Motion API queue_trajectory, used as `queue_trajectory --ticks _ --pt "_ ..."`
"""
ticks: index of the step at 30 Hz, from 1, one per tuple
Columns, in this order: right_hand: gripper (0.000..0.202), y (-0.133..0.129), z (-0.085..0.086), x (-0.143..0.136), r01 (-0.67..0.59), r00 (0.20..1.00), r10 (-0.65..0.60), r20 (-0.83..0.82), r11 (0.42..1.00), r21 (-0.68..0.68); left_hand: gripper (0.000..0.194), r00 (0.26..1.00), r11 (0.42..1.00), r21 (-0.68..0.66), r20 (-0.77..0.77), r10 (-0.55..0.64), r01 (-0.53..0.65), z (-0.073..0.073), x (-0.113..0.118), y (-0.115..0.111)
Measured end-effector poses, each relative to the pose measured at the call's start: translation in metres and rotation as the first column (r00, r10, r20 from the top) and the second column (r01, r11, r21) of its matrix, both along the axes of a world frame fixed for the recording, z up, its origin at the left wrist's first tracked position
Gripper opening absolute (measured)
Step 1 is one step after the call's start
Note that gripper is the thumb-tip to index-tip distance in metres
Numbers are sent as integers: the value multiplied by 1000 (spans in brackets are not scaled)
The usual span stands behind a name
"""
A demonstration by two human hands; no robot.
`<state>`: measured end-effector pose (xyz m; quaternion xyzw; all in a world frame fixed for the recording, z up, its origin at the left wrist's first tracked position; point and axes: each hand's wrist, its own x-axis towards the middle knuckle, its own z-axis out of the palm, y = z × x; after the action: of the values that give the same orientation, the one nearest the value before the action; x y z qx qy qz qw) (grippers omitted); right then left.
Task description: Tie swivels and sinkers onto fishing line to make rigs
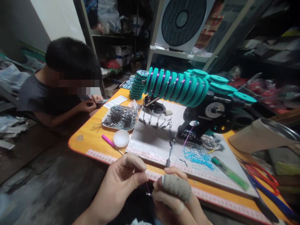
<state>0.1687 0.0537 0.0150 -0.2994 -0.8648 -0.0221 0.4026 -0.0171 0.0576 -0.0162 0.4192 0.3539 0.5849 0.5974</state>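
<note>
My left hand [124, 182] is pinched closed at the table's front edge, with thumb and index finger pressed together on a thin purple line [147, 188]. Close beside it on the right, my right hand [172, 195] is closed too, a thick grey wrap around one finger. What its fingertips hold is too small to make out. A small metal piece hangs on the line between the hands. Just above my right hand is a dark weight [168, 162] on a chain of links. Teal spools [175, 86] wound with purple line stand in a row on a black machine [211, 109].
On the orange table [86, 137] are a tray of metal parts [120, 117], a white round lid [121, 138], a purple-handled tool [107, 140], blue strips [201, 159], a green tube [229, 173] and red-handled scissors [264, 175]. Another person [63, 81] sits at the left.
</note>
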Motion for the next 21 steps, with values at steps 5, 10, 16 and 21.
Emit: queue_trajectory --ticks 5,10,16,21 --pt "21 11 -24 -35 -58 972 95 -215 983 173 8 995 992 86 -22 94 -91 -4 -8 -5" --pt "19 14 -29 -52 -74 953 111 -282 988 138 10 952 948 225 -157 262 -224 -9 -25 -11" --pt "14 5 -30 -40 -80 966 77 -246 997 1 35 467 734 677 -636 614 -44 -31 -64 -9" --pt "19 1 -33 -38 -58 956 45 -290 998 -34 48 173 676 703 -710 682 222 -53 -77 -1"
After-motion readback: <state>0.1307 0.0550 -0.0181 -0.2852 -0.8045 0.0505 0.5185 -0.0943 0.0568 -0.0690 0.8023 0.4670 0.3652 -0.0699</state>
